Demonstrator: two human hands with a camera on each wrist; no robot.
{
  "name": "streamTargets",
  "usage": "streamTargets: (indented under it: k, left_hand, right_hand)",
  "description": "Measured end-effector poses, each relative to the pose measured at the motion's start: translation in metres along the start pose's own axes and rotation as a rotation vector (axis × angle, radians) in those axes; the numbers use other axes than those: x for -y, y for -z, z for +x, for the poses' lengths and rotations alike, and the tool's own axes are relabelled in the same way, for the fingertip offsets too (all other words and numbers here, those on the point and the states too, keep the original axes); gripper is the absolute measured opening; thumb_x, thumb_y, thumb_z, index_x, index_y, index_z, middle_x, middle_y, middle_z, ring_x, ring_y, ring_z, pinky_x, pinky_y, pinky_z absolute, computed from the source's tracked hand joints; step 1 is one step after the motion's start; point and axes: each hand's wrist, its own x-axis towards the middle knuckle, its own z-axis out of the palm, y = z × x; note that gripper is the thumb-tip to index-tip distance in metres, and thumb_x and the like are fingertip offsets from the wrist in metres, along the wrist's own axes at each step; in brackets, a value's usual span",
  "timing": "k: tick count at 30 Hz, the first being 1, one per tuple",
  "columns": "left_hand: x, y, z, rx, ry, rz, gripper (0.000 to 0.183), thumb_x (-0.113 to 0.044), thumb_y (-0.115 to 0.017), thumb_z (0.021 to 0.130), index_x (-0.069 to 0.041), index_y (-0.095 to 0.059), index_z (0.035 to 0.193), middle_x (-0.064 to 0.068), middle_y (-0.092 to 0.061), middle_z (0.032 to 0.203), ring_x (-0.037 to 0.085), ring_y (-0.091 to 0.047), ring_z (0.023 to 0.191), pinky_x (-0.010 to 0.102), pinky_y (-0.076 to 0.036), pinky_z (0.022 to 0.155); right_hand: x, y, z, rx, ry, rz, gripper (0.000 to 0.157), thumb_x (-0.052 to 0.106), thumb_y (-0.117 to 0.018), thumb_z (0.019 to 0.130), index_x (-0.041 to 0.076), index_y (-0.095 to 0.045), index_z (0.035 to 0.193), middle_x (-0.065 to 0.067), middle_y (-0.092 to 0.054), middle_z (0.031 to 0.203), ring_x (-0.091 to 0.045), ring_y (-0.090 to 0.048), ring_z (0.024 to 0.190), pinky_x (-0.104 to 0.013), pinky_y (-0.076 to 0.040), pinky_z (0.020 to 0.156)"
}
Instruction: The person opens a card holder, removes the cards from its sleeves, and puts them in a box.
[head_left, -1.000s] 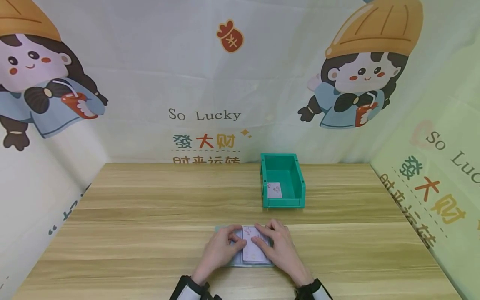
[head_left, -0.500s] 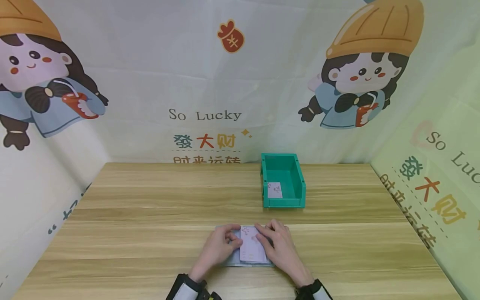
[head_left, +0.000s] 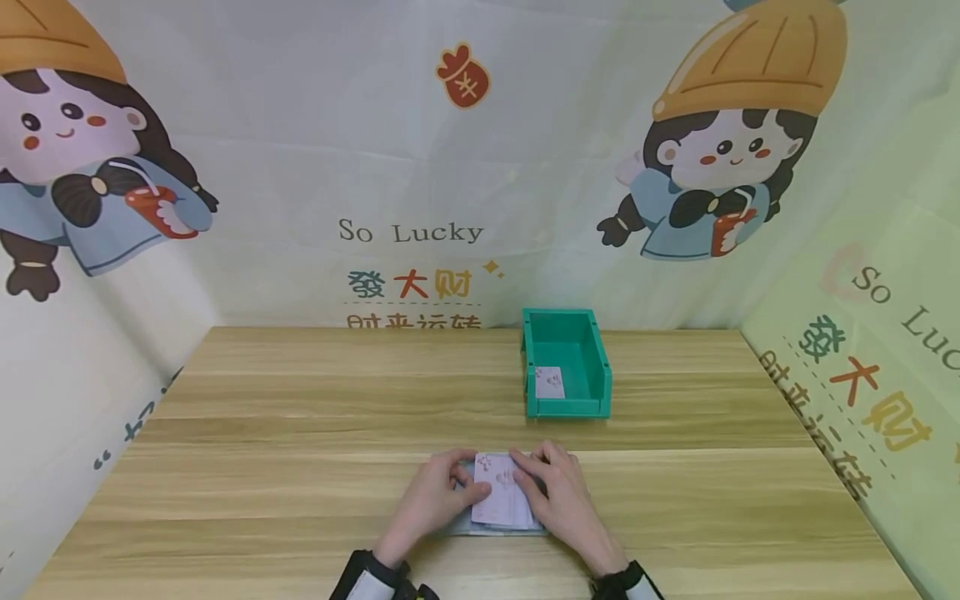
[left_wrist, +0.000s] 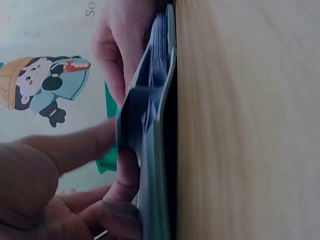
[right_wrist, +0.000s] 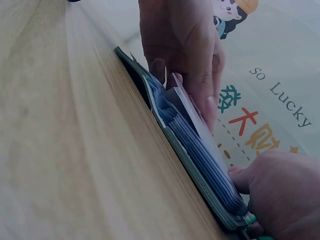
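A card holder [head_left: 502, 530] with a light blue cover lies spread on the table near its front. On top is a pale pink card [head_left: 497, 492] with a small flower print, apparently in a clear sleeve. My left hand [head_left: 437, 493] pinches the left edge of that sleeve between thumb and fingers; in the left wrist view the sleeve [left_wrist: 131, 107] bulges up off the pages beneath. My right hand [head_left: 566, 493] grips the holder's right side, its thumb on the card. In the right wrist view several stacked sleeves [right_wrist: 200, 155] show edge-on.
A green plastic bin [head_left: 567, 407] stands behind the hands, slightly right. Another pink printed card [head_left: 550, 382] lies inside it, at the front left. The wooden table [head_left: 300, 467] reaches back to a printed cloth backdrop [head_left: 285, 167], which also hangs at both sides.
My left hand has shifted slightly left, and the card's left edge has moved left with it. My right hand has stayed at the right side, its thumb drawn back slightly.
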Motion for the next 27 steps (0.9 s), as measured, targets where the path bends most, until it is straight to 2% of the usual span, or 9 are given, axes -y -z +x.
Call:
streamTargets:
  k: [4, 13, 16, 22, 27]
  left_hand:
    - [0.001, 0.000, 0.000, -0.008, 0.011, -0.015, 0.051, -0.013, -0.076, 0.087, 0.009, -0.058, 0.130, 0.001, -0.064, 0.075, 0.009, -0.044, 0.057, 0.019, -0.029, 0.051]
    - [0.005, 0.012, -0.001, -0.024, 0.048, -0.034, 0.034, -0.008, -0.076, 0.085, 0.008, -0.066, 0.113, 0.004, -0.068, 0.076, 0.010, -0.056, 0.063, 0.020, -0.040, 0.054]
    - [0.007, 0.017, -0.002, -0.007, 0.048, -0.079, 0.030, -0.004, -0.073, 0.085, 0.010, -0.064, 0.110, 0.006, -0.068, 0.075, 0.010, -0.057, 0.060, 0.022, -0.043, 0.054]
    - [0.013, 0.030, -0.003, 0.070, 0.043, -0.189, 0.035, 0.001, -0.068, 0.088, 0.018, -0.057, 0.116, 0.016, -0.071, 0.084, 0.012, -0.062, 0.068, 0.028, -0.055, 0.059]
    - [0.010, 0.036, -0.005, 0.021, 0.103, -0.181, 0.038, -0.001, -0.068, 0.089, 0.016, -0.055, 0.121, 0.012, -0.071, 0.086, 0.012, -0.062, 0.070, 0.028, -0.054, 0.060]
  right_hand:
    - [0.000, 0.000, 0.000, -0.004, -0.001, 0.000, 0.028, 0.018, -0.068, 0.096, 0.012, -0.073, 0.122, 0.012, -0.045, 0.086, -0.005, -0.039, 0.083, -0.029, -0.030, 0.082]
    - [0.000, -0.002, 0.000, -0.017, -0.002, 0.017, 0.028, 0.015, -0.069, 0.094, 0.011, -0.074, 0.122, 0.011, -0.047, 0.086, -0.006, -0.040, 0.084, -0.030, -0.031, 0.082]
    - [0.000, -0.002, 0.000, -0.019, -0.001, 0.023, 0.028, 0.016, -0.069, 0.094, 0.011, -0.074, 0.121, 0.011, -0.048, 0.086, -0.006, -0.040, 0.084, -0.030, -0.032, 0.082]
    - [0.000, -0.001, -0.001, -0.028, 0.012, 0.027, 0.028, 0.017, -0.069, 0.094, 0.011, -0.074, 0.121, 0.010, -0.049, 0.086, -0.005, -0.041, 0.084, -0.032, -0.034, 0.083]
    - [-0.001, -0.002, -0.001, -0.033, 0.017, 0.040, 0.028, 0.016, -0.069, 0.094, 0.011, -0.074, 0.121, 0.011, -0.049, 0.085, -0.004, -0.041, 0.083, -0.032, -0.035, 0.084]
